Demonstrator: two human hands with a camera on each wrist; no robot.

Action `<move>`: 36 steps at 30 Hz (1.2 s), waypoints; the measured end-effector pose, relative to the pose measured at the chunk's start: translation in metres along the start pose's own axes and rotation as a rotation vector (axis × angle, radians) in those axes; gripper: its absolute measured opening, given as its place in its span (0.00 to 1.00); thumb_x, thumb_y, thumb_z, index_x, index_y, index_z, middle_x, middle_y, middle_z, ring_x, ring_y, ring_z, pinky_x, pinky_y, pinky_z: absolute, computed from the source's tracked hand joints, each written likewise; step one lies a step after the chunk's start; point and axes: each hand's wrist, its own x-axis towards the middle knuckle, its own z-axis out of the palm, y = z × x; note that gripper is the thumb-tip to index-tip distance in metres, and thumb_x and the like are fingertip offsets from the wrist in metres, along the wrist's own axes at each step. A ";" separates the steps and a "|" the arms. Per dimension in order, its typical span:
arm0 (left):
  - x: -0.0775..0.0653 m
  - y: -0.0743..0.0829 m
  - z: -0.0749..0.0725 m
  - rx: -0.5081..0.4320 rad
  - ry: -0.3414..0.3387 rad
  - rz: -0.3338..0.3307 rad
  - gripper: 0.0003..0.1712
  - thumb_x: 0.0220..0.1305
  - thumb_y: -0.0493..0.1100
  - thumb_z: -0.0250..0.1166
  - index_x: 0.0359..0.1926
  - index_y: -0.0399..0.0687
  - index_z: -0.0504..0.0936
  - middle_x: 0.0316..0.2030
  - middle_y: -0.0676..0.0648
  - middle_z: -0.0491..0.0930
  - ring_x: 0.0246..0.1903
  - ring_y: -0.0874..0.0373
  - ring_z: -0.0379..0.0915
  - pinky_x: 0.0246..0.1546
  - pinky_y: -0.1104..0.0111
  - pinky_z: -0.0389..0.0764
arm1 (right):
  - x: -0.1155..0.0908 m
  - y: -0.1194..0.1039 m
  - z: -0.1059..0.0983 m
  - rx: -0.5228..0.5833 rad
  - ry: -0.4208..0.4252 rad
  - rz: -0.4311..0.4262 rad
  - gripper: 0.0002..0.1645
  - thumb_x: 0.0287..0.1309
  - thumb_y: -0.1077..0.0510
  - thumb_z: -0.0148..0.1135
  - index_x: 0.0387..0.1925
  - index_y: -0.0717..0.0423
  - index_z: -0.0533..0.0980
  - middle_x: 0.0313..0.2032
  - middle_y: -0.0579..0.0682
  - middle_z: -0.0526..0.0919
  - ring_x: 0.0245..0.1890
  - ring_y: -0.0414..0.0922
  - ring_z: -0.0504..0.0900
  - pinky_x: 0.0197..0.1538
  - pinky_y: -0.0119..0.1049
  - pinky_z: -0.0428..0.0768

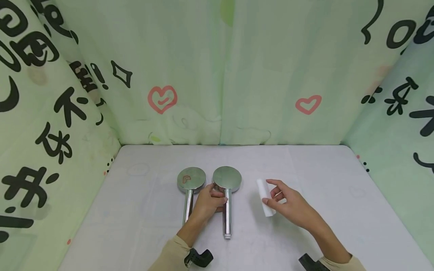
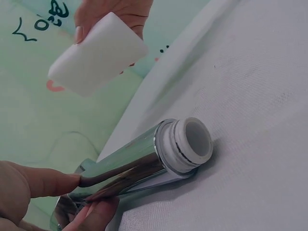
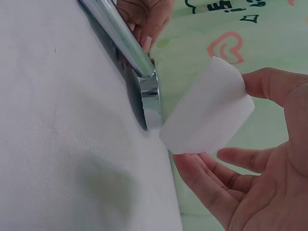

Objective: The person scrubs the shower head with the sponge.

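Two chrome shower heads lie on the white table. My left hand pinches the handle of the right-hand shower head between thumb and fingers, just below its round head. In the left wrist view the handle's white threaded end points toward the camera. The other shower head lies to the left, its handle partly behind my left hand, with a reddish mark on its disc. To the right, my right hand holds a white sponge block between thumb and fingertips, raised over the table and apart from both shower heads.
The white-covered table has rounded back corners. Pale green curtains with black writing and pink hearts hang behind it and on both sides. A black wrist mount sits at the left sleeve, another at the right.
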 end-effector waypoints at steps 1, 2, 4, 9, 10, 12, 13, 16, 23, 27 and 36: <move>0.000 0.000 0.000 0.001 0.006 0.001 0.47 0.59 0.26 0.69 0.74 0.23 0.53 0.43 0.37 0.80 0.36 0.57 0.79 0.38 0.57 0.88 | 0.000 0.000 0.000 0.000 -0.001 0.001 0.40 0.64 0.40 0.66 0.70 0.53 0.66 0.44 0.47 0.78 0.44 0.44 0.80 0.39 0.33 0.79; -0.001 0.000 0.000 0.003 0.013 0.002 0.48 0.58 0.26 0.69 0.74 0.23 0.53 0.43 0.37 0.79 0.36 0.57 0.79 0.38 0.57 0.88 | 0.000 0.000 0.000 -0.001 -0.002 0.001 0.40 0.64 0.40 0.66 0.70 0.53 0.66 0.44 0.47 0.78 0.44 0.44 0.80 0.39 0.33 0.79; -0.001 0.001 0.000 0.004 0.022 0.002 0.48 0.58 0.26 0.69 0.74 0.24 0.53 0.43 0.36 0.79 0.35 0.57 0.79 0.38 0.57 0.88 | 0.000 0.001 0.000 -0.006 -0.004 0.001 0.41 0.64 0.40 0.67 0.70 0.54 0.65 0.44 0.47 0.78 0.44 0.45 0.80 0.38 0.33 0.79; -0.004 0.002 -0.002 0.001 0.024 -0.001 0.48 0.59 0.27 0.69 0.74 0.25 0.53 0.43 0.36 0.80 0.34 0.55 0.80 0.38 0.56 0.88 | 0.000 0.003 0.000 -0.015 -0.008 0.001 0.42 0.64 0.40 0.67 0.71 0.56 0.65 0.44 0.48 0.78 0.44 0.45 0.79 0.38 0.33 0.79; -0.005 0.002 -0.003 0.004 0.026 -0.004 0.48 0.59 0.28 0.70 0.74 0.26 0.53 0.43 0.36 0.80 0.34 0.54 0.81 0.39 0.56 0.88 | -0.001 0.003 0.000 -0.019 -0.007 0.001 0.42 0.64 0.40 0.67 0.70 0.56 0.65 0.44 0.48 0.78 0.44 0.45 0.79 0.38 0.33 0.78; -0.007 0.003 -0.005 0.027 0.036 -0.009 0.47 0.60 0.29 0.70 0.74 0.27 0.54 0.43 0.36 0.81 0.35 0.53 0.81 0.38 0.56 0.88 | -0.001 0.003 0.000 -0.028 -0.002 0.003 0.43 0.63 0.39 0.67 0.70 0.56 0.65 0.43 0.48 0.78 0.43 0.44 0.79 0.37 0.33 0.78; -0.008 0.004 -0.006 0.042 0.042 -0.015 0.47 0.60 0.30 0.69 0.74 0.28 0.54 0.42 0.37 0.81 0.35 0.53 0.82 0.38 0.56 0.88 | -0.001 0.003 0.001 -0.035 0.001 0.005 0.43 0.63 0.39 0.67 0.70 0.56 0.66 0.43 0.48 0.78 0.43 0.44 0.79 0.37 0.33 0.78; -0.013 0.007 -0.012 0.074 0.049 -0.015 0.43 0.62 0.33 0.68 0.74 0.30 0.57 0.41 0.39 0.81 0.37 0.52 0.83 0.37 0.57 0.88 | -0.002 0.004 0.002 -0.059 0.011 0.009 0.43 0.63 0.37 0.67 0.70 0.55 0.66 0.42 0.47 0.78 0.42 0.44 0.79 0.37 0.33 0.78; -0.020 0.013 -0.037 0.021 -0.066 0.051 0.32 0.68 0.36 0.64 0.69 0.31 0.65 0.43 0.35 0.81 0.44 0.42 0.83 0.42 0.57 0.87 | -0.002 0.006 0.005 -0.129 0.054 -0.011 0.44 0.62 0.36 0.67 0.69 0.57 0.67 0.38 0.46 0.78 0.40 0.42 0.79 0.38 0.34 0.78; -0.022 0.018 -0.052 0.025 -0.077 0.073 0.30 0.71 0.38 0.63 0.69 0.33 0.66 0.46 0.32 0.81 0.45 0.44 0.83 0.44 0.59 0.87 | -0.004 0.008 0.008 -0.190 0.093 -0.011 0.44 0.61 0.37 0.68 0.68 0.58 0.68 0.36 0.45 0.77 0.37 0.40 0.78 0.38 0.34 0.77; -0.030 0.030 -0.076 0.008 -0.024 0.116 0.28 0.68 0.36 0.66 0.66 0.33 0.70 0.44 0.31 0.81 0.42 0.43 0.82 0.42 0.60 0.87 | -0.008 0.006 0.018 -0.349 0.144 0.064 0.48 0.57 0.35 0.70 0.67 0.62 0.68 0.34 0.48 0.77 0.31 0.42 0.73 0.34 0.39 0.75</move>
